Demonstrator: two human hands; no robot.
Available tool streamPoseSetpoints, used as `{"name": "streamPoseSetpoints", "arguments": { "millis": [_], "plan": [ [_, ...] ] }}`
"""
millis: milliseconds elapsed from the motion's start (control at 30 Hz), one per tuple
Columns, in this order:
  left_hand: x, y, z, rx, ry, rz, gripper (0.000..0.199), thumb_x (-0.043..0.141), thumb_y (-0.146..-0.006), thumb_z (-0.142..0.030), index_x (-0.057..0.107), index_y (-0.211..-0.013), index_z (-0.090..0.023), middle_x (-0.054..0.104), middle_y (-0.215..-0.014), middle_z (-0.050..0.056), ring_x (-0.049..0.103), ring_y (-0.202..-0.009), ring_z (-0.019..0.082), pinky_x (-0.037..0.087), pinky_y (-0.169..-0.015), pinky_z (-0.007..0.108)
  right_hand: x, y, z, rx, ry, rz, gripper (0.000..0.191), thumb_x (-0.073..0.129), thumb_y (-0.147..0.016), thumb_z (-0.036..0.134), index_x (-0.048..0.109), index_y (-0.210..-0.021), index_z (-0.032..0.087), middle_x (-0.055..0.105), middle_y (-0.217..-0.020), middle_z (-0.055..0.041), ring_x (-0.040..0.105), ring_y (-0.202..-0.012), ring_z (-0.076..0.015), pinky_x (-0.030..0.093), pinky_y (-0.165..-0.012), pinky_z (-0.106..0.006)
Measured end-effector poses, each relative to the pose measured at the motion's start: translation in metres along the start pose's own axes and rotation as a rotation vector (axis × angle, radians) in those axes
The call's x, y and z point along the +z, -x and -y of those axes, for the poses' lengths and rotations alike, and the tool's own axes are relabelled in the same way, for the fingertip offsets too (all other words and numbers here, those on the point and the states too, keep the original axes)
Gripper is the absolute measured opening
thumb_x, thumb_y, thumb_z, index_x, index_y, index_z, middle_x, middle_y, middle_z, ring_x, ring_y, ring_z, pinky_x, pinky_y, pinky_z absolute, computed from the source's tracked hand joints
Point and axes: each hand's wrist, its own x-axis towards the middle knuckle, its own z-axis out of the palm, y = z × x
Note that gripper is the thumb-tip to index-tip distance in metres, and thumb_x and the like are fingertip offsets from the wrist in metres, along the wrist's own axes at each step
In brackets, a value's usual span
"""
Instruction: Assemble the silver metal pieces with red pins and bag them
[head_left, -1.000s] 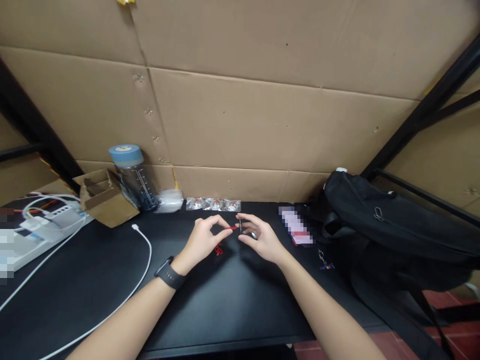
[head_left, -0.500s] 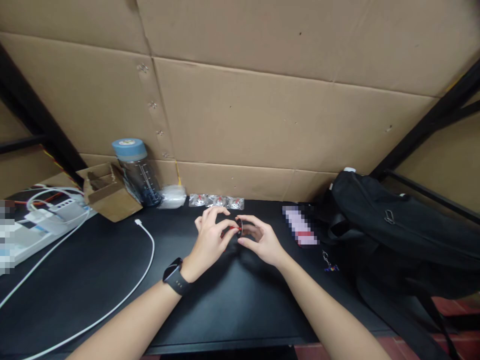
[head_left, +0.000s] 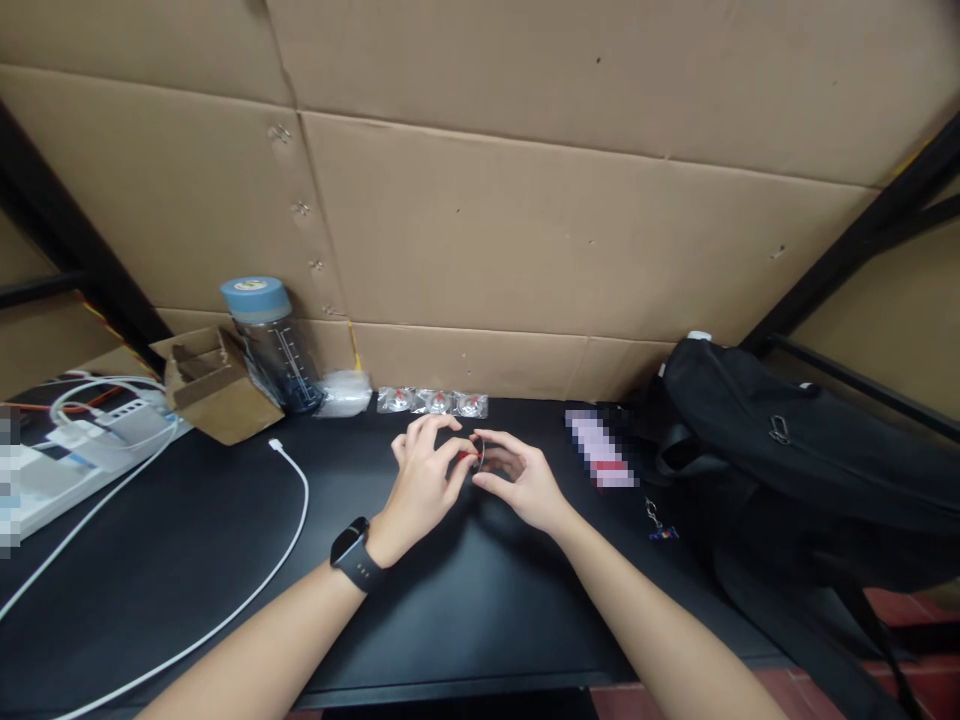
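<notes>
Over the middle of the black table, a thin silver disc with a red centre piece [head_left: 482, 455] is held on edge between my two hands. My left hand [head_left: 424, 475], wearing a black watch [head_left: 358, 554], pinches the red piece between thumb and finger. On the other side, my right hand [head_left: 521, 480] has its thumb and fingers curved round the disc's rim. The fingers hide much of the disc. Just behind the hands lie three clear packets [head_left: 436, 402] in a row, each with a silver round thing with red on it.
Left of the packets lies a stack of clear plastic bags [head_left: 345, 393]. Further left stand a blue-lidded bottle [head_left: 274, 345], an open cardboard box [head_left: 225, 390] and a power strip [head_left: 90, 450]. A white cable [head_left: 306, 500] curves across the table. A black backpack [head_left: 795, 450] fills the right.
Both hands stay in nearly the same place round the disc. The disc seems to have turned slightly between the fingers. The view has shifted a little.
</notes>
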Motion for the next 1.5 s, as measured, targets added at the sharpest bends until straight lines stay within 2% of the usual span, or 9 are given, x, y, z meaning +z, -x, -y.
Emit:
{"name": "streamPoseSetpoints", "arguments": {
  "millis": [367, 600, 700, 933, 1067, 1167, 1267, 1367, 1500],
  "plan": [
    [0.005, 0.002, 0.002, 0.064, -0.014, -0.017, 0.014, 0.059, -0.093, -0.022, 0.071, -0.098, -0.027, 0.061, -0.122, 0.009, 0.045, -0.123, 0.030, 0.034, -0.092, 0.046, 0.002, 0.000, -0.007, -0.039, 0.068, -0.016, 0.055, 0.082, -0.076, 0.033, 0.066, -0.128, 0.028, 0.063, -0.124, -0.0075, 0.071, -0.099, -0.0209, 0.059, -0.089, -0.038],
    [0.003, 0.001, 0.003, -0.016, 0.045, 0.004, 0.010, 0.063, -0.092, -0.029, 0.073, -0.091, -0.028, 0.061, -0.120, 0.007, 0.046, -0.121, 0.030, 0.034, -0.093, 0.047, -0.002, -0.001, -0.002, 0.055, 0.032, -0.061, 0.049, 0.085, -0.073, 0.036, 0.063, -0.116, 0.025, 0.072, -0.109, -0.0053, 0.073, -0.090, -0.0204, 0.059, -0.086, -0.036],
    [0.001, 0.000, 0.002, -0.053, 0.068, 0.007, 0.010, 0.063, -0.092, -0.029, 0.073, -0.090, -0.027, 0.060, -0.122, 0.007, 0.046, -0.121, 0.029, 0.035, -0.095, 0.047, -0.005, 0.000, 0.005, -0.011, 0.214, -0.028, 0.019, 0.067, -0.091, 0.039, 0.066, -0.100, 0.023, 0.071, -0.109, -0.0061, 0.070, -0.096, -0.0197, 0.056, -0.086, -0.034],
    [0.003, 0.000, 0.001, -0.081, 0.131, 0.044, 0.010, 0.062, -0.092, -0.031, 0.072, -0.090, -0.028, 0.059, -0.121, 0.006, 0.047, -0.121, 0.028, 0.035, -0.098, 0.047, -0.008, 0.000, 0.014, -0.193, 0.560, 0.003, 0.012, 0.055, -0.098, 0.031, 0.064, -0.098, 0.023, 0.064, -0.111, -0.0071, 0.064, -0.097, -0.0173, 0.053, -0.076, -0.028],
    [-0.001, -0.003, 0.002, -0.114, 0.169, 0.063, 0.018, 0.053, -0.098, -0.034, 0.069, -0.101, -0.027, 0.059, -0.121, 0.006, 0.049, -0.119, 0.026, 0.036, -0.099, 0.045, -0.012, 0.001, 0.013, -0.225, 0.661, 0.015, 0.009, 0.058, -0.095, 0.027, 0.065, -0.097, 0.023, 0.060, -0.117, -0.0076, 0.060, -0.106, -0.0198, 0.052, -0.088, -0.033],
    [-0.004, -0.005, 0.006, -0.080, 0.209, 0.140, 0.024, 0.047, -0.100, -0.035, 0.064, -0.116, -0.029, 0.058, -0.128, 0.006, 0.049, -0.122, 0.025, 0.037, -0.102, 0.045, -0.017, 0.002, 0.013, -0.243, 0.757, 0.041, 0.005, 0.061, -0.091, 0.023, 0.066, -0.093, 0.024, 0.059, -0.120, -0.0074, 0.057, -0.112, -0.0226, 0.047, -0.100, -0.041],
    [-0.003, -0.006, 0.012, 0.040, 0.176, 0.307, 0.036, 0.059, -0.093, -0.039, 0.059, -0.129, -0.033, 0.052, -0.140, 0.006, 0.042, -0.131, 0.029, 0.035, -0.105, 0.050, -0.020, 0.002, 0.016, -0.235, 0.778, 0.073, 0.005, 0.062, -0.089, 0.021, 0.066, -0.090, 0.024, 0.058, -0.122, -0.0075, 0.055, -0.114, -0.0236, 0.046, -0.101, -0.042],
    [0.000, -0.003, 0.017, 0.117, 0.132, 0.427, 0.039, 0.064, -0.089, -0.042, 0.061, -0.127, -0.035, 0.050, -0.145, 0.005, 0.037, -0.134, 0.032, 0.033, -0.106, 0.055, -0.021, 0.002, 0.018, -0.239, 0.750, 0.062, 0.006, 0.060, -0.089, 0.020, 0.065, -0.089, 0.023, 0.058, -0.122, -0.0076, 0.054, -0.116, -0.0239, 0.045, -0.102, -0.043],
    [0.001, -0.001, 0.019, 0.140, 0.124, 0.465, 0.037, 0.062, -0.090, -0.042, 0.062, -0.125, -0.033, 0.051, -0.143, 0.007, 0.037, -0.134, 0.033, 0.034, -0.105, 0.055, -0.022, 0.001, 0.020, -0.257, 0.745, 0.056, 0.006, 0.061, -0.089, 0.018, 0.065, -0.089, 0.023, 0.057, -0.123, -0.0073, 0.053, -0.117, -0.0234, 0.044, -0.103, -0.042]
  ]
}}
